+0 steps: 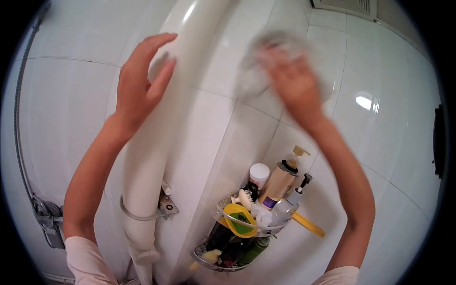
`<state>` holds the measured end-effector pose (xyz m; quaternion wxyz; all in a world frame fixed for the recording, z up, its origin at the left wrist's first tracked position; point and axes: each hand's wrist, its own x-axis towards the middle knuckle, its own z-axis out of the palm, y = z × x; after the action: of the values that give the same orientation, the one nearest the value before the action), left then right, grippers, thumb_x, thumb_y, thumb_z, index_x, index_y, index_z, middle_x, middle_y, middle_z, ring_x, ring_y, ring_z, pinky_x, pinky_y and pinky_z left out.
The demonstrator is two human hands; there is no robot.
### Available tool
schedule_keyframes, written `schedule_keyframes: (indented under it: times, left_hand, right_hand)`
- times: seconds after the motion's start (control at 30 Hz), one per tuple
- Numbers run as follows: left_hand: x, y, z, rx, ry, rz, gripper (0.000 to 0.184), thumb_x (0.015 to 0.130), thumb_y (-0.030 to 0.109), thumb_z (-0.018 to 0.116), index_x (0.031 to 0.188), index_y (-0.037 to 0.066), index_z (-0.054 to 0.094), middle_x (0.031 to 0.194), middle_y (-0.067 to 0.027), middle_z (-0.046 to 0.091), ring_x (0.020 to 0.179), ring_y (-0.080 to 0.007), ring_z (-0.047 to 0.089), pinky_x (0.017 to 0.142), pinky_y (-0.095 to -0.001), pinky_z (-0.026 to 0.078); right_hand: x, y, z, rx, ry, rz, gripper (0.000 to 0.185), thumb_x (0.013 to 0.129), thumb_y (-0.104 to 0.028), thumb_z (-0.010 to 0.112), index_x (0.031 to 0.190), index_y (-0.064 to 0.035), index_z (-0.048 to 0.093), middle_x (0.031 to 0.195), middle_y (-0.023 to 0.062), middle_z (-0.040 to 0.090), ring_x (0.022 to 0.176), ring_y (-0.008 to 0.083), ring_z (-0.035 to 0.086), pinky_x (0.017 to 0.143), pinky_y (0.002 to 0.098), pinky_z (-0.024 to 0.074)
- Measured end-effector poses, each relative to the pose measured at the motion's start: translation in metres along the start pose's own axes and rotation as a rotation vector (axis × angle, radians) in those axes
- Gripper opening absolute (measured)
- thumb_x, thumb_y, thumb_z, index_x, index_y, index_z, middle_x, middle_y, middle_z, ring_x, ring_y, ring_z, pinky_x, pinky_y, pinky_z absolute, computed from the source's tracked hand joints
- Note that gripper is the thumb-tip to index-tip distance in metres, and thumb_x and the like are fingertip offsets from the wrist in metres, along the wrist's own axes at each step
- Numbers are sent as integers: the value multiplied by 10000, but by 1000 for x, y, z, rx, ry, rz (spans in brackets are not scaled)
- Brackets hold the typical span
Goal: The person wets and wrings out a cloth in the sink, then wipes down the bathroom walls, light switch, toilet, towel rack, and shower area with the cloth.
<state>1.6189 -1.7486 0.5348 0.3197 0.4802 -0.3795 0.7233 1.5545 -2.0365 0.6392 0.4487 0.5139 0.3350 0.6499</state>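
Observation:
My left hand (140, 78) is raised beside a thick white pipe (183, 52), its thumb and fingers apart with nothing between them. Whether its fingertips touch the pipe I cannot tell. Higher up on the right, my right hand (292, 78) is smeared by motion against the white tiled wall (380, 61). Under its fingers is a greyish, blurred cloth (251, 64), which spreads out past the hand on both sides. The cloth's exact outline is lost in the blur.
Below, a two-tier corner rack (268, 232) holds a gold pump bottle (280, 183), a clear pump bottle (287, 206), a white-lidded jar (259, 173) and a yellow-rimmed dish (232, 209). A yellow handle (308, 224) sticks out right. A shower hose (18, 99) hangs left.

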Motion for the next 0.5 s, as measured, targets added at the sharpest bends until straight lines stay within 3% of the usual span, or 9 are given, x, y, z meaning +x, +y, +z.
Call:
schedule_keyframes:
  times: [0.07,0.1,0.2,0.27,0.33,0.37,0.47,0.5]
  left_hand:
    - [-9,4,-6,18,-15,31,346,853,-35,566,1198,-9,557,1188,-143,611,1132,-282,574,989,-335,416]
    - [-15,7,-8,26,-37,44,355,840,-44,571,1193,-7,560,1184,-147,612,1126,-298,576,985,-344,422]
    - [-53,22,3,-27,-133,103,403,763,-74,605,1156,12,584,1163,-156,617,1102,-352,580,973,-408,444]
    - [-97,49,20,-163,-291,105,373,767,-8,618,1136,34,593,1190,-153,604,1143,-355,560,990,-476,427]
    - [-135,90,30,-151,-593,68,321,800,79,601,1119,49,596,1244,-152,568,1247,-338,491,1045,-517,357]
    - [-154,107,34,-132,-636,90,302,818,112,580,1114,55,596,1277,-150,546,1292,-328,445,1060,-537,319]
    - [-195,126,49,-68,-714,-60,268,839,136,544,1091,64,601,1345,-135,505,1359,-279,377,1071,-576,258]
    - [-204,126,53,-55,-734,-144,258,841,132,537,1082,65,603,1363,-129,496,1370,-260,366,1070,-586,246]
  right_hand:
    - [2,-58,18,383,-244,-265,329,855,-146,562,1176,-88,608,1287,89,571,1241,251,511,1100,547,276]
    - [2,-78,21,450,-380,-225,300,860,-213,569,1136,-110,623,1260,74,587,1264,238,484,1121,566,220]
    - [39,-43,32,335,-511,-119,354,853,-293,588,1159,-119,621,1277,75,577,1279,223,461,1130,540,209]
    - [70,-5,57,111,-540,38,390,866,-326,577,1192,-113,605,1304,62,552,1253,209,477,1123,534,217]
    - [107,45,82,-141,-573,234,413,908,-355,526,1239,-111,566,1343,62,519,1263,205,467,1086,557,263]
    - [117,70,94,-213,-476,280,411,926,-364,498,1244,-112,559,1371,63,500,1292,217,437,1072,574,272]
    - [146,85,108,-328,-638,392,411,930,-366,487,1249,-115,555,1390,57,488,1316,234,410,1059,590,279]
    - [142,78,111,-303,-592,394,416,911,-356,515,1233,-98,563,1385,70,495,1309,252,419,1066,568,286]
